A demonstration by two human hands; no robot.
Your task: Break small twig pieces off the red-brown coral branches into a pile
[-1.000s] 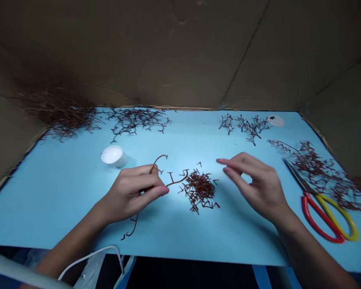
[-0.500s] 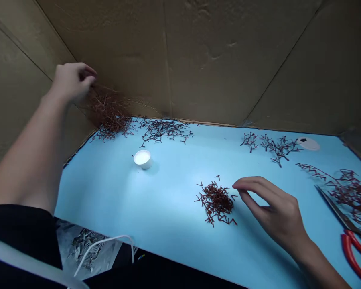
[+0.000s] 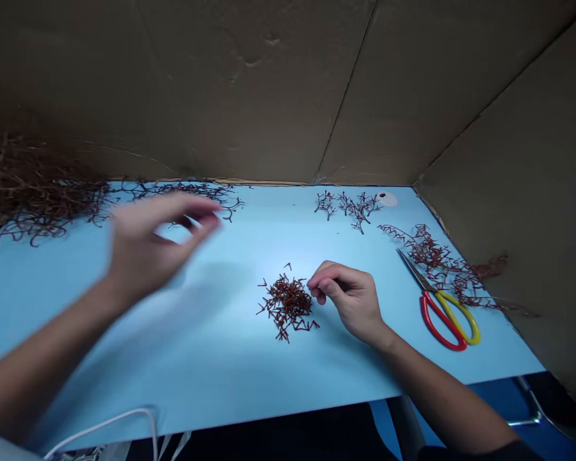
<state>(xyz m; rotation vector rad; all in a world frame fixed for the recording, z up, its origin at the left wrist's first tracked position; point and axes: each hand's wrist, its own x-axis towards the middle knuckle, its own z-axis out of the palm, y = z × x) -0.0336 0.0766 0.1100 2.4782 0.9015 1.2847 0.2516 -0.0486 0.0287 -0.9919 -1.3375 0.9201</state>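
Observation:
My left hand [image 3: 156, 240] is blurred, held above the left half of the table, its thumb and forefinger tips brought together. Whatever sits between them, if anything, is too smeared to see. My right hand [image 3: 348, 294] is closed in a pinch at the right edge of a pile of short, reddish-brown V-shaped pieces [image 3: 288, 301]. Anything inside that pinch is too small to name. Behind my left hand lie dark, branching wiry pieces [image 3: 233, 208], partly covered by it. The small white cup is hidden from view.
A large tangle of brown wiry strands [image 3: 43, 186] lies at the far left against the cardboard wall [image 3: 249, 96]. Small branched pieces [image 3: 360, 206] and a white disc [image 3: 387, 199] lie at the back right. Scissors [image 3: 441, 314] with red and yellow handles rest beside another reddish tangle [image 3: 432, 253].
My left hand has come away from the left tangle, toward the middle. My right hand's fingers have closed further beside the pile. The view has turned right, and the cup is now out of sight.

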